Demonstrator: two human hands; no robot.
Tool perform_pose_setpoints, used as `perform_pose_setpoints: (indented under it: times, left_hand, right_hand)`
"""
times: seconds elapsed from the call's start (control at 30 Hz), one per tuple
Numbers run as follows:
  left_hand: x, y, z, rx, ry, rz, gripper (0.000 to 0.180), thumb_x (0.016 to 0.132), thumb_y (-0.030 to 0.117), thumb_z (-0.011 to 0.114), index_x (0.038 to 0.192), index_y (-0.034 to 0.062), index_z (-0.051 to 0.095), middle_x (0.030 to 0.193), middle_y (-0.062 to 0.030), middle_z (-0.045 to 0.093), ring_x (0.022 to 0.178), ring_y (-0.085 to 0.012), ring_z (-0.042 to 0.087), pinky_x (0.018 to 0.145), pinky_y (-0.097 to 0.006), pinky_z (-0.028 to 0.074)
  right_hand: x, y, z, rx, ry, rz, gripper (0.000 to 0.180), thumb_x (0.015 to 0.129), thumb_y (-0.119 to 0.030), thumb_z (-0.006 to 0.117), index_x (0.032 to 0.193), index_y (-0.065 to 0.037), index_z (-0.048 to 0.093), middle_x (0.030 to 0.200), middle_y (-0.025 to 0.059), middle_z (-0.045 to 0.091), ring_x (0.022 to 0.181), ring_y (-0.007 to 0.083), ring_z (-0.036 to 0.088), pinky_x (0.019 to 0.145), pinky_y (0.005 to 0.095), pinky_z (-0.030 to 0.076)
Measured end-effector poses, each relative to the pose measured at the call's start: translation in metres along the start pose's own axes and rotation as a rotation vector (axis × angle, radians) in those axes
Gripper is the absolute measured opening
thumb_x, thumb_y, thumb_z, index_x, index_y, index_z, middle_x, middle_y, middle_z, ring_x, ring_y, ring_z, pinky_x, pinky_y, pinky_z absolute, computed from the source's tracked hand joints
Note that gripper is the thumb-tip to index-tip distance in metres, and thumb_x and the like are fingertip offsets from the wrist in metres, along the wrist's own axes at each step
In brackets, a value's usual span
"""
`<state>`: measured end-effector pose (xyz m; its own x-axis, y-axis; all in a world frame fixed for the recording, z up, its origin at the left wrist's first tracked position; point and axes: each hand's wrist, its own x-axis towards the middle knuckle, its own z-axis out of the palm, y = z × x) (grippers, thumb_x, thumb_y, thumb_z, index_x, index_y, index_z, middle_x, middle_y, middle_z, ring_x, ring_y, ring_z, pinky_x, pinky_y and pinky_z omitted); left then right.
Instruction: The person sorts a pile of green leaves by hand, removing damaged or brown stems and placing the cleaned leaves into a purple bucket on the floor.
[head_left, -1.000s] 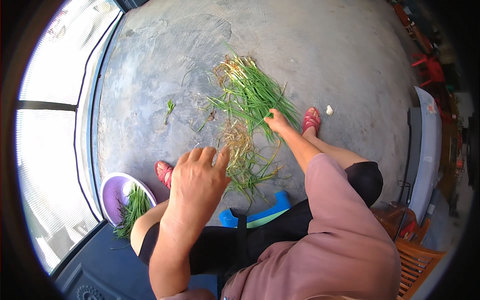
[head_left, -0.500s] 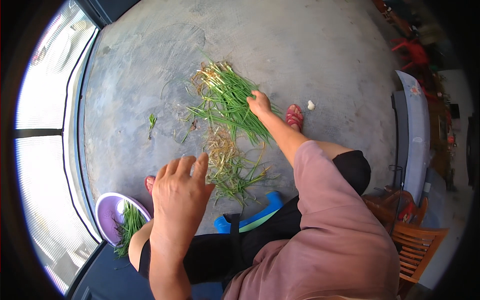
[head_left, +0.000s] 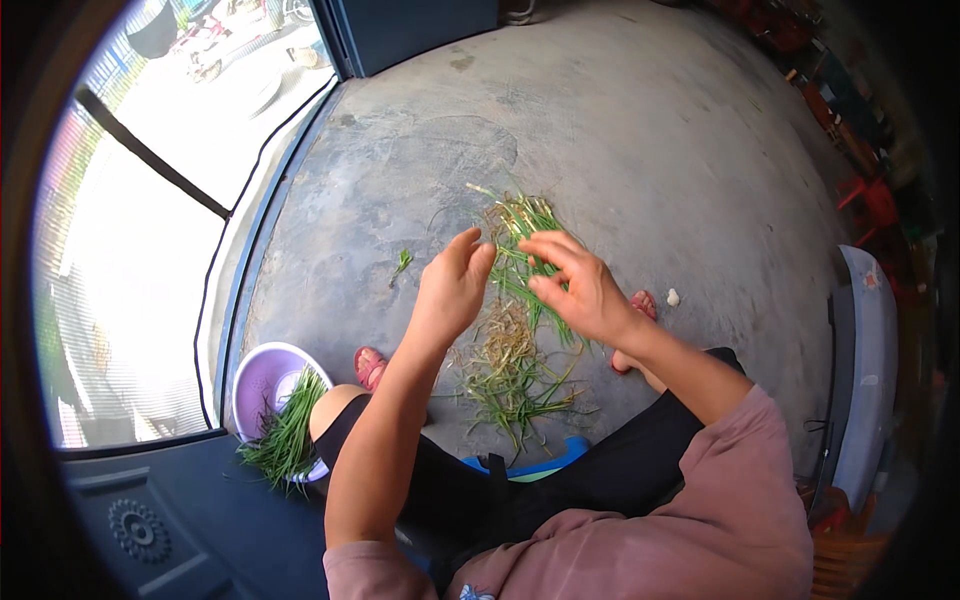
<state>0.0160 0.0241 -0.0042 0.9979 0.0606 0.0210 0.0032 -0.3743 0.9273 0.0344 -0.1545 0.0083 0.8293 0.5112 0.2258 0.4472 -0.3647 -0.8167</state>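
Seated person, pink sleeves, black trousers; edge of a blue stool (head_left: 540, 468) showed between the knees at 6 o'clock.

Purple plastic basin (head_left: 258, 378) sat on the floor at 8 o'clock, beside the left knee. It held a bunch of cleaned green stalks (head_left: 288, 432) that spilled over its near rim.

Left foot in a red sandal (head_left: 368, 366) rested just right of the basin. Right foot, also sandalled (head_left: 640, 305), lay at 3 o'clock, partly hidden behind the right wrist.

Between the feet lay a heap of trimmings (head_left: 512, 372): dry straw-coloured husks mixed with thin green blades, spread on the concrete floor (head_left: 640, 150).

Both hands were raised above that heap, near centre. Left hand (head_left: 452, 288) was loosely curled, fingers together and pointing up; whether it pinched a stalk could not be told. Right hand (head_left: 575, 285) was half-closed, thumb and forefinger drawn in on thin green blades at its left edge. The two hands stood close, not touching.

Behind the hands, at 12 o'clock, lay the pile of uncleaned green chive-like stalks (head_left: 522, 222), its near part covered by the fingers.

A stray green sprig (head_left: 402, 262) lay alone at 10 o'clock of the hands. A small white lump (head_left: 673, 297) lay just right of the right foot.

Far left, a doorway sill; far right, a grey-blue panel (head_left: 865, 370).
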Motion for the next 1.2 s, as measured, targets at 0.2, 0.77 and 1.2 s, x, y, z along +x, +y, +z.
perform_pose_setpoints:
  times: [0.2,0.77,1.2]
  left_hand:
    - [-0.001,-0.001,0.006,-0.706,-0.001,-0.364,0.037,0.088,0.020,0.046,0.116,-0.0035,0.041,0.101,-0.0130,0.057,0.089,-0.0185,0.056,0.080,-0.030,0.045]
    - [-0.009,0.018,0.011,-0.736,-0.207,-0.478,0.019,0.086,0.012,0.049,0.099,-0.0006,0.054,0.077,-0.0041,0.057,0.067,-0.0102,0.055,0.065,-0.024,0.048]
    - [-0.021,0.023,0.009,-0.658,-0.345,-0.470,0.019,0.087,0.014,0.047,0.098,0.0012,0.055,0.075,-0.0023,0.058,0.061,-0.0074,0.052,0.056,-0.020,0.044]
  right_hand:
    - [-0.038,-0.014,0.012,-0.330,-0.081,-0.337,0.035,0.069,-0.009,0.060,0.103,-0.001,0.052,0.106,0.0108,0.050,0.093,0.0253,0.052,0.077,0.0309,0.045]
    - [-0.010,0.008,-0.017,0.462,0.085,0.236,0.019,0.082,-0.011,0.051,0.097,0.001,0.052,0.099,0.0089,0.055,0.069,0.0112,0.057,0.058,0.0229,0.046]
    - [-0.009,0.014,-0.005,0.785,-0.153,0.460,0.034,0.082,-0.009,0.051,0.113,0.003,0.042,0.094,0.0077,0.057,0.067,0.0081,0.054,0.053,0.0186,0.044]
